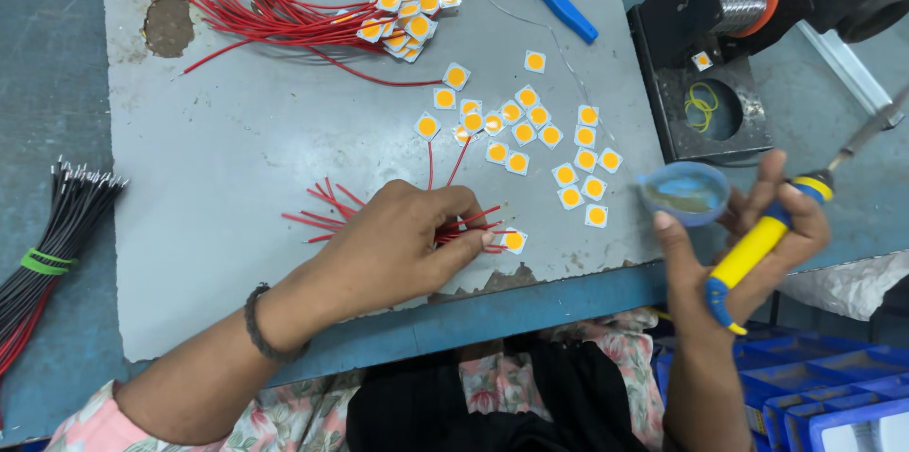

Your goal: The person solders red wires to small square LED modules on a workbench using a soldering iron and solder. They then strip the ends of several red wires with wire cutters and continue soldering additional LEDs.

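Palm-down, left hand [402, 239] flat over red wires [327, 206].

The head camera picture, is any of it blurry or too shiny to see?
In the head view the light is soft and even, with only faint shadows under the left hand. The little yellow squares and red wires look sharp. The small blue dish by the right hand is a bit smeared and glossy, and the soldering iron's tip blurs.
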Demonstrator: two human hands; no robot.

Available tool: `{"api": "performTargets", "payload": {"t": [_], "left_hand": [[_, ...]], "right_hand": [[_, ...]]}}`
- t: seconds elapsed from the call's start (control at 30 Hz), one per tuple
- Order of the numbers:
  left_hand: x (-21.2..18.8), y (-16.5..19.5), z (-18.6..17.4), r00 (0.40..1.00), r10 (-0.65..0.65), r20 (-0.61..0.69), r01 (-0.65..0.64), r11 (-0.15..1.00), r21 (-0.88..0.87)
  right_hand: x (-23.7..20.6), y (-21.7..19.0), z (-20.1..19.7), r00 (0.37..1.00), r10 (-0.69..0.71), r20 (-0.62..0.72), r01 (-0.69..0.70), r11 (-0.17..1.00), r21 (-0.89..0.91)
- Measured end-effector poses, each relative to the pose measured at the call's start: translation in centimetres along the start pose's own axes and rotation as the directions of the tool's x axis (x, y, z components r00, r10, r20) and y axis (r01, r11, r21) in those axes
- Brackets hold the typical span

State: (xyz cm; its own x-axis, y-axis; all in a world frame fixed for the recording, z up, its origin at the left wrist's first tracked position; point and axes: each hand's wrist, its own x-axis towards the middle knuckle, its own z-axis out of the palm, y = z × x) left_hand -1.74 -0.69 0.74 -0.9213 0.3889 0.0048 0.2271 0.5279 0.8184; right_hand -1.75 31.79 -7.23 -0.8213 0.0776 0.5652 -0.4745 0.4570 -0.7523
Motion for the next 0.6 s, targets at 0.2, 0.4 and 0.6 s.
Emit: {"api": "performTargets", "payload": {"t": [0.2,0.4,0.6], "left_hand": [[0.9,0.4,0.3,1.000,0.005,0.007,-0.005,0.999,0.042],[0.5,-1.2,0.0,0.999,-0.028,0.044,0.028,1.000,0.014],[0.2,-1.4,0.5,0.998,-0.003,0.070,0.002,1.000,0.014]], "right_hand": [[0.9,2.0,-2.3,0.999,-0.022,-0.029,0.017,0.987,-0.159],[0.8,4.0,-2.8,0.996,0.003,-0.095,-0.022,0.978,-0.208],[0.9,5.8,-4.4,0.992,0.045,-0.122,-0.078,0.956,-0.282]]}}
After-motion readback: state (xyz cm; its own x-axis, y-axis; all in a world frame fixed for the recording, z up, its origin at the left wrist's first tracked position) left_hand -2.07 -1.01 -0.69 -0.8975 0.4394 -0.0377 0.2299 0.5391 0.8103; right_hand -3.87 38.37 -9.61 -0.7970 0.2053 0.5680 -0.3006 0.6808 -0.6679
